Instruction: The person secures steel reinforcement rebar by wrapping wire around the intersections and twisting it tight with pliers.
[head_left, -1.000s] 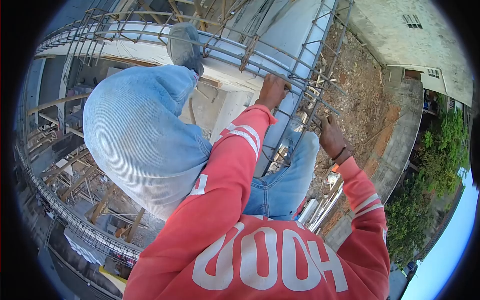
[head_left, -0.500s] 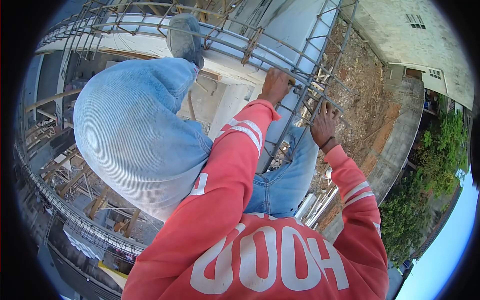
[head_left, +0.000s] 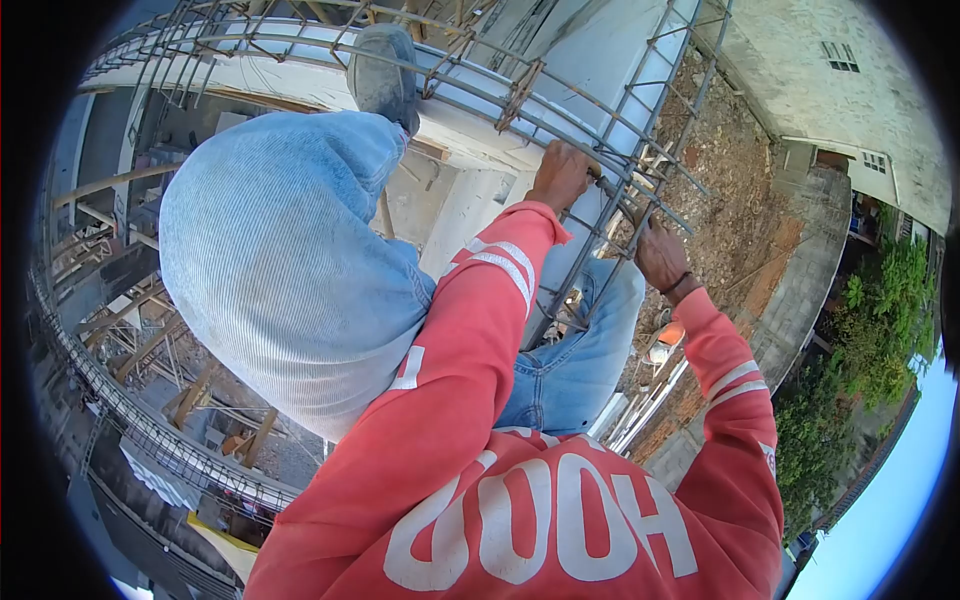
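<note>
My left hand (head_left: 560, 175) is closed in a fist beside the junction of the steel rebar cage (head_left: 622, 185). A short dark end sticks out of this fist, its kind too small to make out. Across the junction, my right hand (head_left: 663, 257) has its fingers bent and drawn together at the bars, their tips partly hidden. Whatever they pinch cannot be seen. Thin tied bars form the cage, which runs over a pale concrete beam (head_left: 575, 110). My jeans-clad legs (head_left: 290, 260) straddle the beam, and one shoe (head_left: 383, 80) rests by the bars.
Far below on the right lies rubble-strewn ground (head_left: 735, 180) beside a concrete wall (head_left: 815, 260). Wooden props (head_left: 150, 345) stand below on the left. Another long rebar cage (head_left: 170, 440) curves along the lower left. A round orange thing (head_left: 668, 336) shows below my right wrist.
My right hand has dropped slightly, and its fingers, spread over the bars before, are now bent closer together. My left fist has turned a little at the junction. The view has shifted slightly.
</note>
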